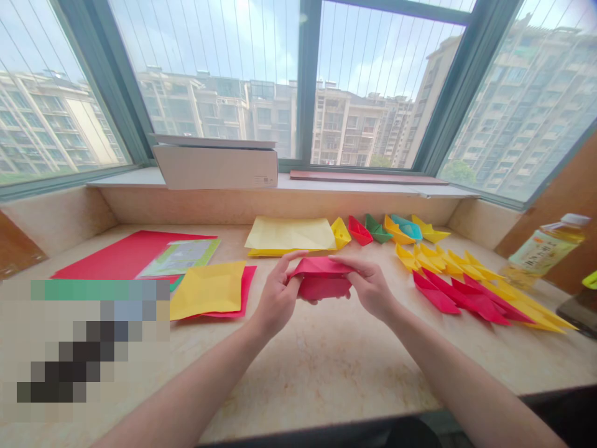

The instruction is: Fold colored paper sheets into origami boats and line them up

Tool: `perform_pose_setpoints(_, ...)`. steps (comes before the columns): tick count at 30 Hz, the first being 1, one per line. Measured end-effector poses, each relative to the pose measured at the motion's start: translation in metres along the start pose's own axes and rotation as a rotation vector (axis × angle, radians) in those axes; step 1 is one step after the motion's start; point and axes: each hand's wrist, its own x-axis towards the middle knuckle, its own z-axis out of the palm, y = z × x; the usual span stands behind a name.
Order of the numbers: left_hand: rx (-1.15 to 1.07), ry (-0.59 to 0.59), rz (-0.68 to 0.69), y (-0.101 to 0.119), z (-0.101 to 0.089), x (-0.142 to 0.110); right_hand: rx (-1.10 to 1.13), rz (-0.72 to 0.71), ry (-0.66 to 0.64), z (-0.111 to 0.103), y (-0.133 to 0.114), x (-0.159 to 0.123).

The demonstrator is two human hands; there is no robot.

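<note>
A folded piece of red paper (324, 286) is held up between both hands over the middle of the counter. My left hand (281, 289) grips its left end, thumb on the near face. Its right end is pinched by my right hand (370, 283), fingers along the upper edge. Fingertips of both hands show under the paper, so part of each grip is hidden. Nearest on the left lie yellow paper sheets (209, 289) over red ones. Folded red paper pieces (476, 298) rest to the right, beside several yellow folded pieces (438, 258).
Pale yellow sheets (289, 233) lie behind my hands, near a row of paper boats (379, 228). A large red sheet (112, 255) is at the left. An oil bottle (543, 249) stands at the right. On the windowsill sits a white box (217, 165). The lower left is pixelated.
</note>
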Motion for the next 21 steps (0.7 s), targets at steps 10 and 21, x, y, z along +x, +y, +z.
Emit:
perform_pose_setpoints(10, 0.129, 0.005, 0.041, -0.006, -0.008, -0.002, -0.118, -0.040, -0.078, -0.001, 0.002, 0.004)
perform_pose_setpoints(21, 0.258, -0.100, 0.005, -0.015, -0.010, 0.003, -0.188, 0.104, -0.136, -0.004, 0.005, 0.006)
